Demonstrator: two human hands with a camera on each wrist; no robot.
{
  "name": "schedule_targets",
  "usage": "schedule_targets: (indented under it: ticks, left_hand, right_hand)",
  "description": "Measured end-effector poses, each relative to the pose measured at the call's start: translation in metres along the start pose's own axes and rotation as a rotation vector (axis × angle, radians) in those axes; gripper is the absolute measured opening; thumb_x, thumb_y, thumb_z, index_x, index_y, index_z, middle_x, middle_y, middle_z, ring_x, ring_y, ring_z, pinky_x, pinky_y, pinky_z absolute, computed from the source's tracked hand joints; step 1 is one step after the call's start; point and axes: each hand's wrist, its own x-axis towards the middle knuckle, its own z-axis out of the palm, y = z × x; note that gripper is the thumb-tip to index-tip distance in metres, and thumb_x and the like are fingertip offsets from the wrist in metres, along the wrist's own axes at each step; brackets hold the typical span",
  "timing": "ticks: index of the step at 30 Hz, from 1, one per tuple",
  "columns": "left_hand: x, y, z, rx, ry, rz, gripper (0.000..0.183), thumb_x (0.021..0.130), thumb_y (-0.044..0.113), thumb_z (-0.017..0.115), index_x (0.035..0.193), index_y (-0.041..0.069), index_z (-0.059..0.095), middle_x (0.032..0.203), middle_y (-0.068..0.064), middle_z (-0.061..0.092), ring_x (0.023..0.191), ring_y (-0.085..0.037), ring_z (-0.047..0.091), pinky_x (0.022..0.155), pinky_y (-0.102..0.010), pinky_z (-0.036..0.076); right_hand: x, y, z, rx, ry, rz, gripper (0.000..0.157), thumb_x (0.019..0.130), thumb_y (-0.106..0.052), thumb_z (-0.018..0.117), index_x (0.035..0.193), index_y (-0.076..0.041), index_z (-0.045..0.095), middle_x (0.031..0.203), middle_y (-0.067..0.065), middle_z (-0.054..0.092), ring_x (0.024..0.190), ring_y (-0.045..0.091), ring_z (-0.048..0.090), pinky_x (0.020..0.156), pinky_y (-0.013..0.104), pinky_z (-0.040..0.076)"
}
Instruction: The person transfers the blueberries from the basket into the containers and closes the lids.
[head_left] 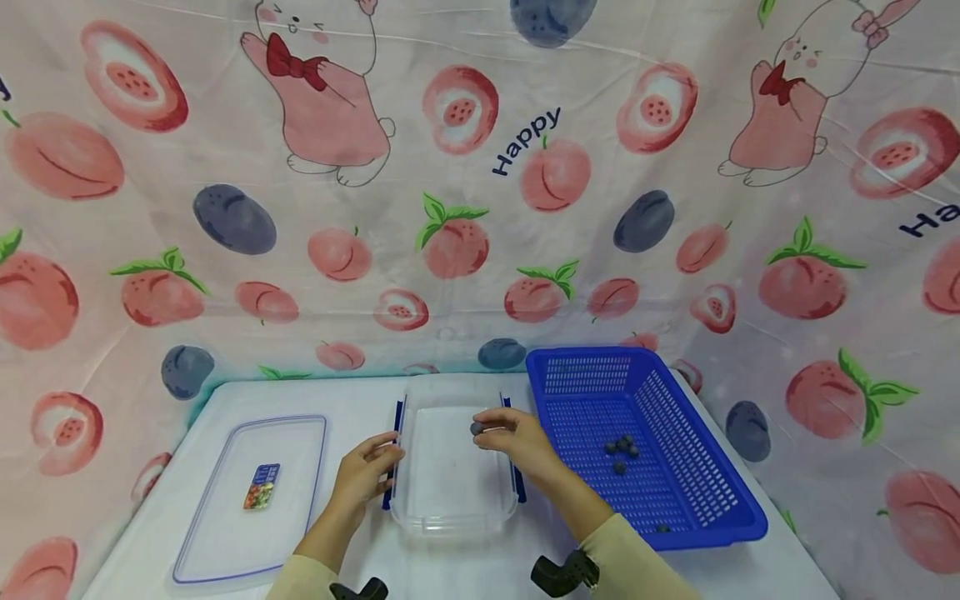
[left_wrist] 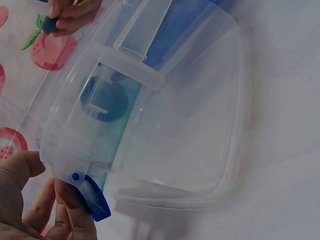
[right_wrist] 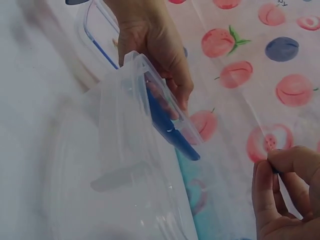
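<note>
Possibly dark ball (head_left: 477,428) slips, b/c R hand (head_left: 519,439) pinches it w/ fingertips only; clear box (head_left: 453,523) may tilt if L hand (head_left: 363,472), fingers clamped at its 9 o'clock, pulls.

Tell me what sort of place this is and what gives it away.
Probably a makeshift indoor tabletop work corner, though the room beyond is hidden: a white-covered table stands against a creased, fruit-and-rabbit-printed sheet, with a clear plastic container and a blue basket on it.
</note>
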Motion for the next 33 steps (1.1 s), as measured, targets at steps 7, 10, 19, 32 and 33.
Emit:
schedule_targets:
  ticks: [7, 10, 19, 32, 33]
  left_hand:
    - [-0.002, -0.001, 0.0, 0.008, 0.005, 0.0, 0.044, 0.09, 0.016, 0.07, 0.131, 0.005, 0.061, 0.098, 0.003, 0.067, 0.084, -0.012, 0.058, 0.063, -0.023, 0.053]
    - [-0.002, -0.002, 0.001, 0.004, 0.008, -0.002, 0.044, 0.09, 0.016, 0.07, 0.131, 0.005, 0.061, 0.098, 0.003, 0.067, 0.084, -0.012, 0.059, 0.063, -0.023, 0.053]
    - [-0.004, -0.004, 0.003, -0.014, 0.014, 0.002, 0.043, 0.09, 0.015, 0.07, 0.131, 0.005, 0.061, 0.099, 0.003, 0.068, 0.081, -0.011, 0.059, 0.062, -0.023, 0.053]
    - [-0.005, -0.004, 0.004, -0.006, 0.03, 0.011, 0.042, 0.09, 0.015, 0.07, 0.13, 0.004, 0.061, 0.098, 0.002, 0.069, 0.081, -0.012, 0.061, 0.061, -0.023, 0.053]
    - [-0.005, -0.004, 0.004, -0.005, 0.033, 0.012, 0.043, 0.09, 0.015, 0.07, 0.13, 0.004, 0.061, 0.099, 0.002, 0.069, 0.082, -0.013, 0.061, 0.061, -0.023, 0.053]
  right_hand:
    - [0.01, 0.008, 0.011, 0.018, -0.005, 0.012, 0.035, 0.088, -0.008, 0.071, 0.12, 0.005, 0.064, 0.11, 0.013, 0.066, 0.097, 0.018, 0.068, 0.097, 0.037, 0.051]
    - [0.014, 0.01, 0.014, 0.053, -0.024, 0.038, 0.037, 0.089, -0.01, 0.07, 0.121, 0.006, 0.063, 0.109, 0.011, 0.065, 0.097, 0.018, 0.068, 0.095, 0.035, 0.053]
    - [0.029, 0.017, 0.02, 0.071, -0.069, 0.037, 0.035, 0.091, -0.003, 0.066, 0.12, 0.014, 0.059, 0.106, 0.015, 0.067, 0.095, 0.018, 0.069, 0.09, 0.035, 0.055]
    - [0.058, 0.027, 0.029, 0.009, -0.069, 0.09, 0.031, 0.086, 0.004, 0.068, 0.116, 0.013, 0.062, 0.104, 0.017, 0.068, 0.09, 0.017, 0.069, 0.089, 0.036, 0.056]
    - [0.059, 0.028, 0.031, -0.009, -0.071, 0.09, 0.03, 0.085, 0.005, 0.069, 0.114, 0.012, 0.063, 0.101, 0.016, 0.069, 0.087, 0.016, 0.069, 0.087, 0.036, 0.057]
